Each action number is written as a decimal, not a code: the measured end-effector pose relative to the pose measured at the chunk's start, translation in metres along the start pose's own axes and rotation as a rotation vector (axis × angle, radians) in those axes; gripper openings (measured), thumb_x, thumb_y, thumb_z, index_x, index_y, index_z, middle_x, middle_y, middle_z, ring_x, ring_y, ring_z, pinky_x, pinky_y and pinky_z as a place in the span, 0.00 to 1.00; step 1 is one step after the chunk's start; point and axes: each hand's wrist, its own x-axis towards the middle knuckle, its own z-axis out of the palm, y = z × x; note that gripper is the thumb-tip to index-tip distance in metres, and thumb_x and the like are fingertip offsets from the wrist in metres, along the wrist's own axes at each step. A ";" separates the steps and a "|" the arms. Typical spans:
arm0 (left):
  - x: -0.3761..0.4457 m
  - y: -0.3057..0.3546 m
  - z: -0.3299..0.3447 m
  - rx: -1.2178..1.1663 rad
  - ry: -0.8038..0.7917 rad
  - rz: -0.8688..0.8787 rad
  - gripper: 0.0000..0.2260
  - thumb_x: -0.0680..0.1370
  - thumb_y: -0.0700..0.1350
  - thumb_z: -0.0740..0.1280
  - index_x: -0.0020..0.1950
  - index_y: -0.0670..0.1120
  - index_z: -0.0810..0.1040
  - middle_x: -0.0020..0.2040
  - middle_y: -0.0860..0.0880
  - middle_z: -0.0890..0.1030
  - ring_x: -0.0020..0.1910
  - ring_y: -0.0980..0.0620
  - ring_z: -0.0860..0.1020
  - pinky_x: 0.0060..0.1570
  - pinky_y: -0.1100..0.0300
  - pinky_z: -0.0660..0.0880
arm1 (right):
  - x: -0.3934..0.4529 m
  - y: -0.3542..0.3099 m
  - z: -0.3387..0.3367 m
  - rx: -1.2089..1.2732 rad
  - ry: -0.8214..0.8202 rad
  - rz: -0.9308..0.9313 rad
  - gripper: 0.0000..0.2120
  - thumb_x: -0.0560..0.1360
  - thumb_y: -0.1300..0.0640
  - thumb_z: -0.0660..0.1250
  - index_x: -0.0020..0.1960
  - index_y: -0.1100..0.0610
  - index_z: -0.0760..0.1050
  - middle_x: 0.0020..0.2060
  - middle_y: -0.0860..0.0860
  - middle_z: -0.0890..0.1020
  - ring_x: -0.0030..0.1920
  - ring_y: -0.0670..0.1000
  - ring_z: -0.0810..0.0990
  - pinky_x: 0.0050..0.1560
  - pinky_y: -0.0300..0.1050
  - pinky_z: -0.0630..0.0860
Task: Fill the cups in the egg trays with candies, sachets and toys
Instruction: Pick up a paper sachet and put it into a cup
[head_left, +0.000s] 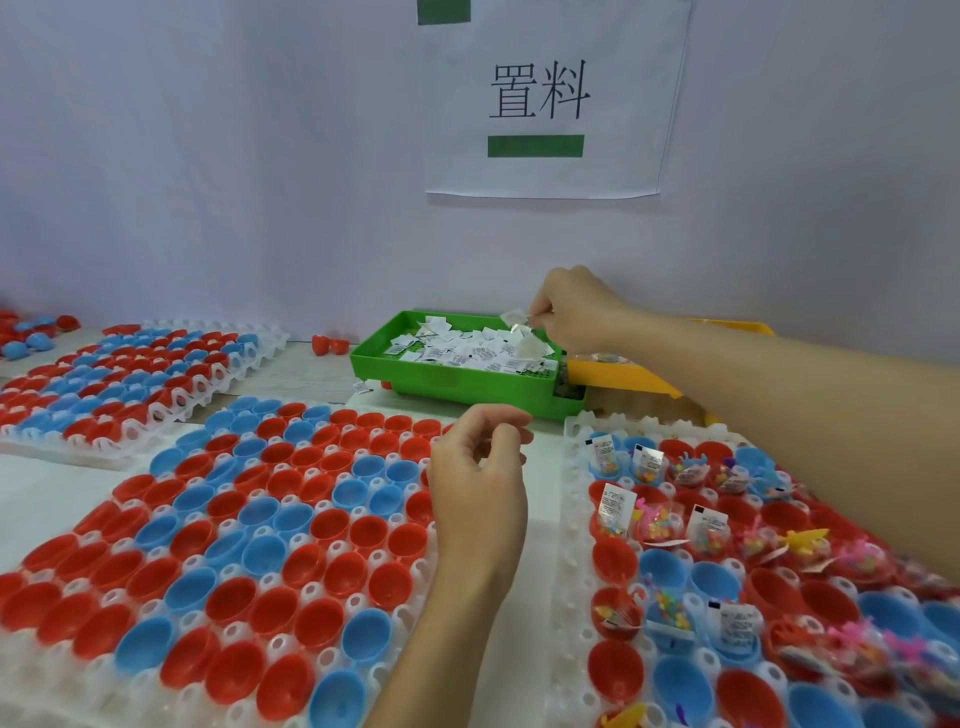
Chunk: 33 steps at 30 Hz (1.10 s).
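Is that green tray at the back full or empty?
Fairly full. The green tray holds a heap of white sachets, and the right hand pinches some above it.

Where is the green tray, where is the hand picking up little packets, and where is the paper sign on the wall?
green tray (441, 375): head view, on its front wall.
right hand (582, 306): head view, on the back of the hand, pinching sachets.
paper sign (550, 171): head view, on its white lower part.

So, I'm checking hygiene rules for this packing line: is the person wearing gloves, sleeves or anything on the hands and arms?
No. The left hand and right hand are bare, without gloves, rings or a watch in view. Both forearms are uncovered as far as the frame shows; no sleeve appears.
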 end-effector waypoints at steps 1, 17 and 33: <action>0.000 0.000 0.000 0.011 -0.004 0.004 0.14 0.78 0.35 0.61 0.42 0.48 0.82 0.36 0.55 0.82 0.37 0.60 0.78 0.36 0.63 0.73 | -0.003 -0.003 -0.002 0.004 0.014 -0.026 0.26 0.78 0.67 0.65 0.25 0.56 0.59 0.28 0.54 0.58 0.34 0.54 0.59 0.38 0.47 0.61; -0.004 -0.001 0.002 0.292 -0.053 0.137 0.07 0.77 0.39 0.65 0.47 0.49 0.81 0.39 0.56 0.80 0.41 0.64 0.77 0.37 0.71 0.73 | -0.031 -0.010 0.005 -0.395 -0.069 -0.141 0.17 0.75 0.71 0.59 0.61 0.60 0.72 0.52 0.57 0.75 0.46 0.57 0.76 0.38 0.51 0.74; -0.006 0.000 0.002 0.319 -0.091 0.145 0.10 0.77 0.37 0.64 0.46 0.49 0.82 0.38 0.56 0.80 0.39 0.62 0.76 0.35 0.71 0.72 | -0.026 -0.008 0.006 -0.111 -0.250 -0.051 0.29 0.75 0.73 0.53 0.60 0.48 0.82 0.69 0.56 0.74 0.51 0.53 0.75 0.35 0.37 0.66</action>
